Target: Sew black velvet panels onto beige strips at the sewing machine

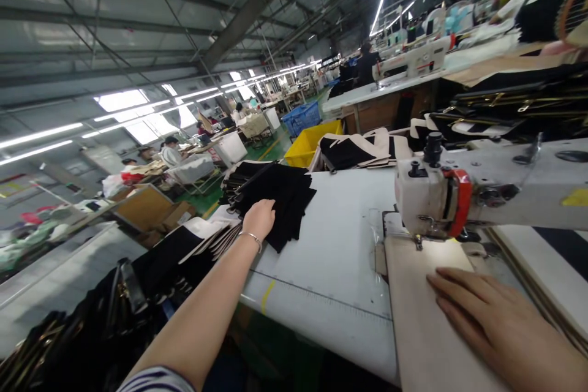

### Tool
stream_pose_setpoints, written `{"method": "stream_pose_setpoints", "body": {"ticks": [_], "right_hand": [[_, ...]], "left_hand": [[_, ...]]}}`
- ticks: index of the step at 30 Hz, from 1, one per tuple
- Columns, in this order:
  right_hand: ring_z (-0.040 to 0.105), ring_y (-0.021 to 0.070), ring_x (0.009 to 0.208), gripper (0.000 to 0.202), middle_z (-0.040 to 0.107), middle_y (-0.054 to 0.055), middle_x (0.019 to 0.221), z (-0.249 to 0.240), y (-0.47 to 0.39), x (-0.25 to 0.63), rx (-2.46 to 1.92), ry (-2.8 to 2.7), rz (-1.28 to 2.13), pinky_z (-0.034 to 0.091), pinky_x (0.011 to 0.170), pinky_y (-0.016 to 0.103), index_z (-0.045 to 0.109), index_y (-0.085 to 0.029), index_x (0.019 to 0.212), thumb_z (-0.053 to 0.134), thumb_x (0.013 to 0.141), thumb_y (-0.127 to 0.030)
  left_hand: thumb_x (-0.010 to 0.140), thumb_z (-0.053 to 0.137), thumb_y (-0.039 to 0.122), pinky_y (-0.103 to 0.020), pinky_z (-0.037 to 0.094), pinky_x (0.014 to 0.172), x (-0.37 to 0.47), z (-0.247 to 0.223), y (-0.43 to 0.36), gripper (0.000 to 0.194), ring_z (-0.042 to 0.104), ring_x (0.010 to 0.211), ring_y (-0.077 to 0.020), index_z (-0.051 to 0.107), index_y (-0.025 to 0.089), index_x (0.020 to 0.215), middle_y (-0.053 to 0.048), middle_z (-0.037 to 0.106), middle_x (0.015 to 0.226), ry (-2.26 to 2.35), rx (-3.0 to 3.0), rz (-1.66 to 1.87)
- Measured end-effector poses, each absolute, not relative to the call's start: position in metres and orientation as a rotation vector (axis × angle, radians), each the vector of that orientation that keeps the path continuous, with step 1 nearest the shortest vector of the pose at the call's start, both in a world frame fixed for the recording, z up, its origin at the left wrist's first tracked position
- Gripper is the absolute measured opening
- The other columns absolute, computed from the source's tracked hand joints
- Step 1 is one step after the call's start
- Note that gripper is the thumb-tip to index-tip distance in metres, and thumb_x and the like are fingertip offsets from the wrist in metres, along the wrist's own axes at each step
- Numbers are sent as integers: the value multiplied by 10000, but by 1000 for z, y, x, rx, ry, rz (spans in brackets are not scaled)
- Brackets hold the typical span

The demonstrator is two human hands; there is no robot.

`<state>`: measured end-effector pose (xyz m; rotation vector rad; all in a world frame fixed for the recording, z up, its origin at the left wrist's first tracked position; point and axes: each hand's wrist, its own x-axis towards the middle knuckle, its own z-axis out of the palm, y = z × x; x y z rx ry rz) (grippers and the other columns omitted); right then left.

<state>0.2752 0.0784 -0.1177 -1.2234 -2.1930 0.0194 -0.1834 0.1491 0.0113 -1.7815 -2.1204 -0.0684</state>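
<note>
My left hand, a bracelet on its wrist, reaches out to a fanned stack of black fabric pieces at the table's far left corner. Its fingers are curled and closed on the edge of a black piece; the fingertips are partly hidden. Flat on a beige panel lies my right hand, fingers stretched out and holding nothing. The panel runs under the needle area of a white sewing machine with an orange-red part on its head.
Beige-and-black cut pieces lie behind the white table, beside a yellow crate. Black zippered pieces are heaped at the lower left. A blue crate stands in the aisle. Other people sit at distant stations.
</note>
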Motion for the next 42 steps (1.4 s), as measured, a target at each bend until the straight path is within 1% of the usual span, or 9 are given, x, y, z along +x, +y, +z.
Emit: {"method": "stream_pose_setpoints", "body": {"ticks": [4,9,12,14,18,21,25,32,42], "right_hand": [[517,260,1191,467,549,27,1332,-119,83,276,-1207,-2343,-65,431,1006,472,546,-300,1327,461,912,-497],[467,286,1250,497,513,37,1381,-109,81,272,-1245,-2373,-120,372,1027,505,488,-292,1378,456,923,-488],[503,283,1195,458,551,43,1331,-97,82,265,-1302,-2368,-130,391,975,496,518,-290,1344,449,934,-483],[518,274,1158,408,572,41,1293,-90,82,261,-1332,-2370,-121,396,945,483,543,-287,1309,438,947,-443],[500,254,1161,379,564,39,1296,-85,79,259,-1353,-2375,-109,377,954,455,530,-276,1312,426,962,-377],[490,250,1163,377,553,39,1306,-86,77,260,-1357,-2372,-106,363,965,451,521,-271,1316,431,964,-368],[487,250,1156,372,555,40,1298,-85,77,259,-1358,-2365,-99,355,966,445,514,-262,1318,428,967,-351],[470,262,1166,420,546,61,1308,-80,76,256,-1383,-2357,-82,338,973,453,456,-216,1363,404,981,-384],[456,261,1181,452,523,59,1337,-80,75,256,-1392,-2372,-50,338,966,448,454,-214,1373,408,981,-435]], "left_hand": [[812,478,95,-375,471,888,-176,42,156,242,607,967,-268,662,152,958,-113,653,924,-2057,-1777,-45],[855,422,127,-409,402,993,-119,78,124,264,533,1074,-275,624,166,1021,-114,611,1016,-1804,-1922,-289],[883,439,167,-340,452,925,-63,50,86,214,579,956,-212,637,201,957,-57,635,941,-1564,-2543,-433],[953,399,238,-315,432,981,-35,17,75,265,567,1070,-185,640,238,1065,-33,643,1099,-1399,-2969,-382],[978,420,350,-433,319,1096,-19,-41,107,392,407,1309,-251,494,194,1330,-114,483,1382,-1789,-2732,-425],[901,574,377,-463,382,1006,-17,-54,141,363,505,1154,-293,578,137,1174,-142,583,1158,-1973,-2522,-402],[948,502,383,-361,426,922,1,-51,139,225,546,968,-212,605,187,908,-51,597,938,-1802,-2711,-438],[853,659,292,-318,465,777,36,-51,114,178,550,855,-195,544,183,934,-38,576,935,-1789,-2869,-625],[871,626,200,-310,488,841,60,-51,143,69,594,893,-187,686,209,902,-27,640,917,-1626,-2983,-731]]}}
